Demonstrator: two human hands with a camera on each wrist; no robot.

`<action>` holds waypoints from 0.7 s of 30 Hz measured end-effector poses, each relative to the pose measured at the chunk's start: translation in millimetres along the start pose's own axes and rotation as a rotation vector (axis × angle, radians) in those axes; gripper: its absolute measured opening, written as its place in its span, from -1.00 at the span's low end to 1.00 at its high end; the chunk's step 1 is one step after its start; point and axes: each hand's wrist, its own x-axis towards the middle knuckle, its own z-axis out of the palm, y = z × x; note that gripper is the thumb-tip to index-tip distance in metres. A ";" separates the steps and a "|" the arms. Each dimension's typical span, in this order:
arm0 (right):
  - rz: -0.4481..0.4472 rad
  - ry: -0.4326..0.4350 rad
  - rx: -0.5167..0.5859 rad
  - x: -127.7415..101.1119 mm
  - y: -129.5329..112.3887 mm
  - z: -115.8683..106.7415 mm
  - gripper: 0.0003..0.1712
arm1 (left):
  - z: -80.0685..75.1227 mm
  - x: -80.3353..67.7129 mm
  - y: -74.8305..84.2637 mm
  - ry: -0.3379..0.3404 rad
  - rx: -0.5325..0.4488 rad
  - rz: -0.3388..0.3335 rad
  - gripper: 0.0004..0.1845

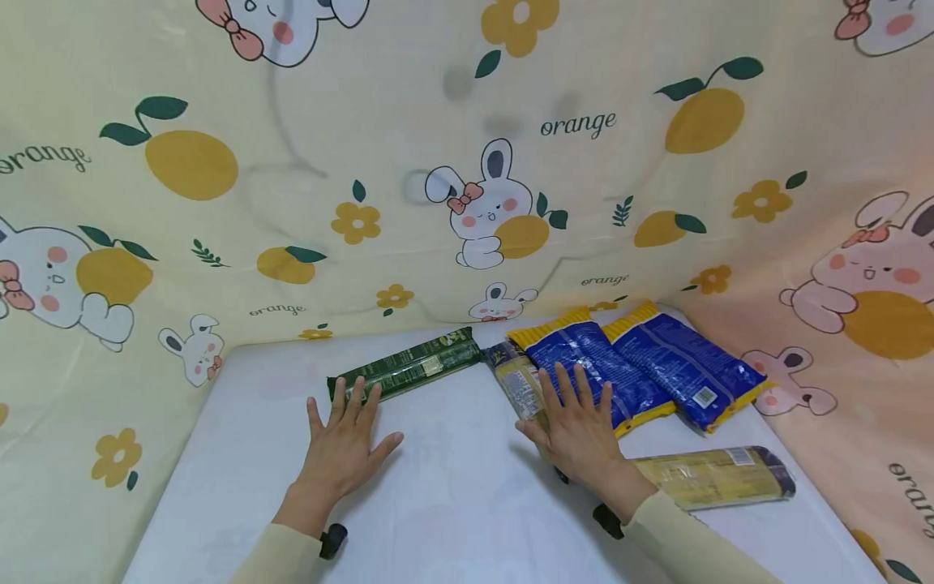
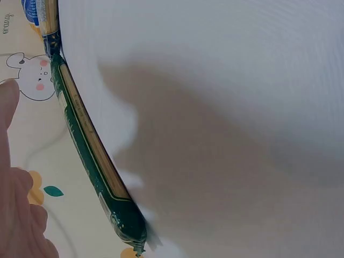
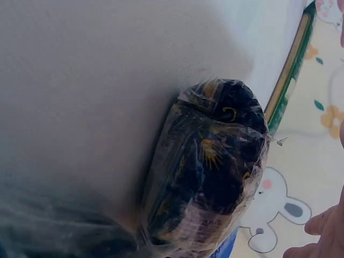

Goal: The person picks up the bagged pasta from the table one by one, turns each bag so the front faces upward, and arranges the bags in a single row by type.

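Observation:
My left hand lies flat and spread on the white table, its fingertips at the near end of a long green packet. In the left wrist view that green packet runs along the table's back edge, beside my fingers. My right hand is spread flat over a clear packet of yellow pasta and the edge of a blue packet. The right wrist view shows the clear packet's dark end up close. Neither hand grips anything.
A second blue packet lies to the right of the first. Another clear pasta packet lies near the right edge. A printed cloth with rabbits and oranges hangs behind and on both sides of the table.

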 end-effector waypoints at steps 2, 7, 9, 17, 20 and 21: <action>0.003 0.009 0.006 -0.1 -0.3 0.7 0.09 | 0.5 -0.5 -1.4 0.002 -0.006 0.000 -0.02; 0.010 -0.009 0.013 0.8 -0.7 3.7 0.09 | 1.8 0.3 -6.7 0.005 -0.030 0.006 -0.07; 0.013 -0.018 0.016 1.0 -0.5 4.8 0.08 | 2.5 2.8 -10.0 -0.003 -0.032 0.009 -0.10; 0.002 -0.026 0.107 1.6 -4.6 7.9 0.02 | 5.2 32.3 -33.4 -0.061 -0.018 0.030 -0.19; -0.002 -0.036 0.148 3.7 -10.0 9.8 0.02 | 5.7 43.8 -45.7 -0.112 -0.015 0.026 -0.19; -0.005 -0.039 0.156 4.8 -12.1 11.0 0.02 | 5.9 46.8 -49.8 -0.131 -0.016 0.023 -0.19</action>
